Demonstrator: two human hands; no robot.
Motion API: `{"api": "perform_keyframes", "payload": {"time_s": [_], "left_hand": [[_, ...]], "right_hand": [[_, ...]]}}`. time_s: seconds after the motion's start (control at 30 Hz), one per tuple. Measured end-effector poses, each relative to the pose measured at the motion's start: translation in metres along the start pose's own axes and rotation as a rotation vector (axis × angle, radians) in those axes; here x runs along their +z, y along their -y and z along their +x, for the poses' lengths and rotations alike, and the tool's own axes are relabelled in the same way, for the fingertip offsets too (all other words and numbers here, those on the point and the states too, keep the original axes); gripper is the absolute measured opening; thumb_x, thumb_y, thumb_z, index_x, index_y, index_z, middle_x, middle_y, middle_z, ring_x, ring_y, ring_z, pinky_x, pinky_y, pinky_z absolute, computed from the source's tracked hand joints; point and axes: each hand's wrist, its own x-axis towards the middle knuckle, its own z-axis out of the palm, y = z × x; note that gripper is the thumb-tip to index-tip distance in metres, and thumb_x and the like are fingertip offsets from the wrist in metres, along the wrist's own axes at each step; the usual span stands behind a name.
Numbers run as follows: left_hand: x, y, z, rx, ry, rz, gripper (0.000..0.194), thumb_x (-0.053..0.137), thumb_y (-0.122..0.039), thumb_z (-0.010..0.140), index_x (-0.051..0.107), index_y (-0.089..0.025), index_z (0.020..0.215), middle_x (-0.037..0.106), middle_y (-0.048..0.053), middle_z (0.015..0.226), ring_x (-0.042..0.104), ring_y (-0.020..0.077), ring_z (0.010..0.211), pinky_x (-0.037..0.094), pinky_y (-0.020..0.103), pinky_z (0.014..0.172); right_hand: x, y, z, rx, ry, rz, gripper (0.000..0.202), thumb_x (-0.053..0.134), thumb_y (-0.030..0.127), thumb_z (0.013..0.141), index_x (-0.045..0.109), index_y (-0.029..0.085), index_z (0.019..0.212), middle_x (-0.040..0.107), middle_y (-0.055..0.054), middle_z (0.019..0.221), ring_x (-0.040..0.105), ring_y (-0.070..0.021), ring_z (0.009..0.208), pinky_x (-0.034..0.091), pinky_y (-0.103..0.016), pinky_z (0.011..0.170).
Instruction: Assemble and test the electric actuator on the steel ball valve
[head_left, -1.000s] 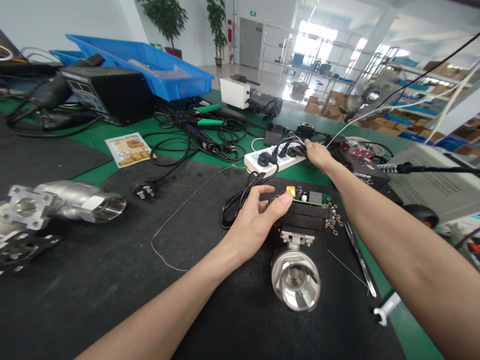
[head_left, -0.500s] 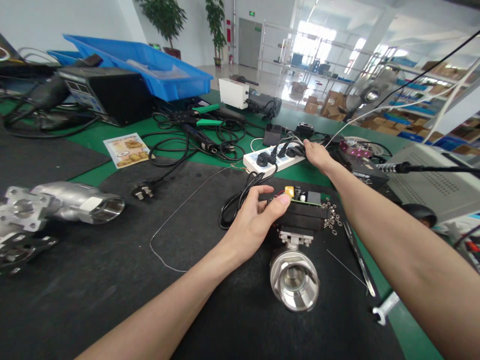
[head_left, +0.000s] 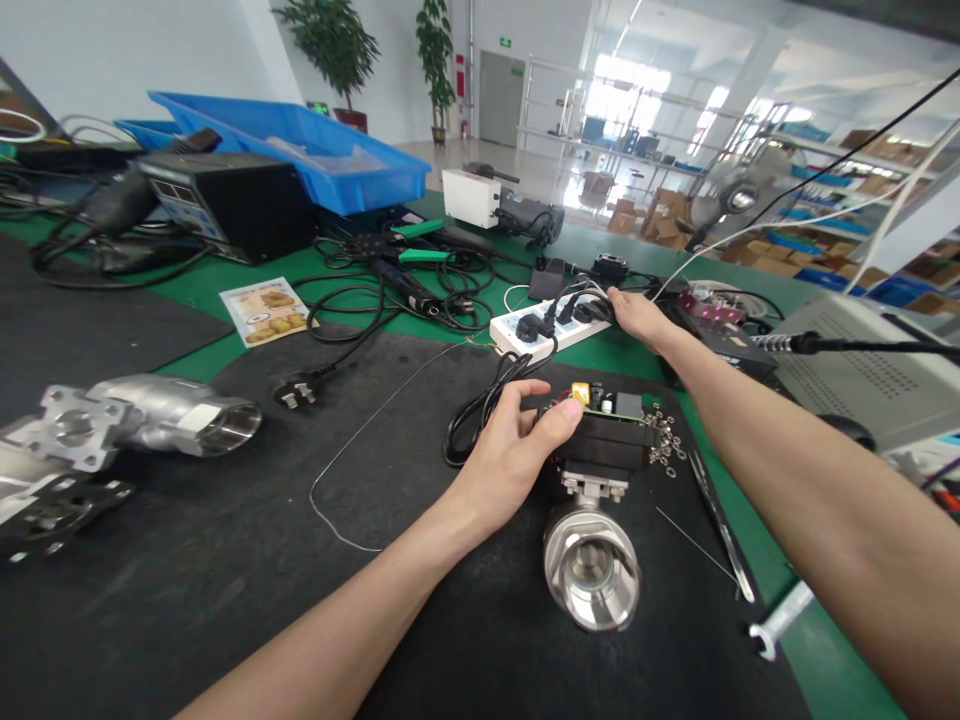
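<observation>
Power strip lies just beyond the black actuator housing as you look, its long axis slanting from near left to far right. Your right hand is at its far end, fingertips by the last of the black plugs (whether they pinch a plug or the strip itself, you cannot tell from here). Your left hand is nearer the housing, thumb laid over the top edge by the exposed circuit board, other fingers partly hidden at the left side; how firmly they hold is unclear. That housing sits on a steel valve, its bore facing you.

Under it all is a black mat on a green bench; small metal rings lie just right of the housing, a wrench nearer you. Beyond, you have potted plants and shelves.
</observation>
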Motion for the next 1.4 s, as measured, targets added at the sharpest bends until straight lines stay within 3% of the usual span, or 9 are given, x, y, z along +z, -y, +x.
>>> {"api": "perform_keyframes", "payload": {"time_s": [0.13,0.2,0.37,0.47,0.63,0.77,0.9,1.1,1.4], "left_hand": [[-0.005,-0.001,-0.001,-0.009,0.069,-0.062,0.061,0.067,-0.059,0.092,0.046,-0.021,0.134,0.067,0.002,0.098,0.061,0.0184,0.088,0.044,0.031,0.08],[-0.008,-0.001,-0.001,0.003,0.11,-0.094,0.063,0.069,-0.059,0.091,0.044,-0.02,0.135,0.066,0.003,0.1,0.061,0.019,0.091,0.045,0.031,0.083],[-0.009,-0.003,-0.002,0.057,0.215,-0.087,0.072,0.07,-0.058,0.089,0.039,-0.02,0.141,0.065,0.006,0.107,0.062,0.0254,0.105,0.047,0.037,0.09],[-0.006,-0.008,-0.005,0.069,0.272,-0.076,0.079,0.072,-0.058,0.087,0.034,-0.022,0.146,0.064,0.007,0.112,0.063,0.027,0.106,0.047,0.038,0.09],[-0.003,-0.014,-0.011,0.101,0.309,-0.021,0.08,0.072,-0.056,0.087,0.032,-0.022,0.146,0.063,0.009,0.117,0.062,0.029,0.11,0.045,0.04,0.094],[-0.003,-0.019,-0.016,0.149,0.373,0.04,0.08,0.073,-0.052,0.087,0.03,-0.021,0.148,0.062,0.01,0.122,0.06,0.0308,0.117,0.043,0.045,0.103],[0.0,-0.022,-0.022,0.17,0.421,0.062,0.083,0.075,-0.047,0.085,0.027,-0.022,0.149,0.062,0.011,0.124,0.061,0.0306,0.115,0.045,0.046,0.103],[-0.001,-0.021,-0.021,0.171,0.403,0.064,0.08,0.074,-0.048,0.086,0.03,-0.02,0.147,0.063,0.012,0.126,0.061,0.0317,0.118,0.044,0.048,0.106],[-0.001,-0.021,-0.021,0.155,0.4,0.057,0.076,0.074,-0.048,0.088,0.032,-0.021,0.146,0.065,0.011,0.13,0.063,0.031,0.119,0.046,0.047,0.105]], "right_hand": [[-0.043,0.029,-0.036,-0.112,-0.074,0.113,0.034,0.054,0.036,0.103,0.07,0.013,0.122,0.07,-0.017,0.132,0.062,-0.0303,0.124,0.045,-0.044,0.108],[-0.069,0.049,-0.071,-0.186,-0.057,0.196,0.037,0.05,0.044,0.104,0.069,0.019,0.124,0.074,-0.01,0.124,0.068,-0.0251,0.111,0.051,-0.037,0.098],[-0.119,0.088,-0.164,-0.26,0.469,0.575,0.031,0.066,0.049,0.096,0.073,0.023,0.11,0.077,-0.004,0.105,0.069,-0.0225,0.095,0.053,-0.033,0.082],[-0.135,0.094,-0.188,-0.231,0.594,0.544,0.026,0.071,0.046,0.093,0.073,0.025,0.108,0.077,-0.002,0.1,0.068,-0.0218,0.09,0.052,-0.033,0.076],[-0.154,0.094,-0.193,-0.245,0.586,0.366,0.022,0.073,0.045,0.09,0.076,0.026,0.102,0.073,0.0,0.093,0.064,-0.018,0.084,0.047,-0.029,0.069],[-0.172,0.099,-0.194,-0.175,0.81,0.278,0.023,0.068,0.048,0.093,0.078,0.027,0.097,0.055,0.006,0.067,0.042,-0.0093,0.056,0.029,-0.024,0.048],[-0.185,0.112,-0.196,-0.086,0.975,0.2,0.025,0.072,0.05,0.088,0.077,0.026,0.089,0.047,0.007,0.06,0.032,-0.0074,0.049,0.019,-0.024,0.042],[-0.181,0.124,-0.203,0.048,0.89,0.256,0.028,0.074,0.049,0.085,0.072,0.022,0.079,0.043,0.007,0.056,0.03,-0.0069,0.049,0.021,-0.023,0.043],[-0.174,0.122,-0.206,0.064,0.886,0.339,0.026,0.073,0.045,0.085,0.067,0.021,0.077,0.042,0.007,0.059,0.031,-0.0094,0.055,0.02,-0.028,0.05]]}}
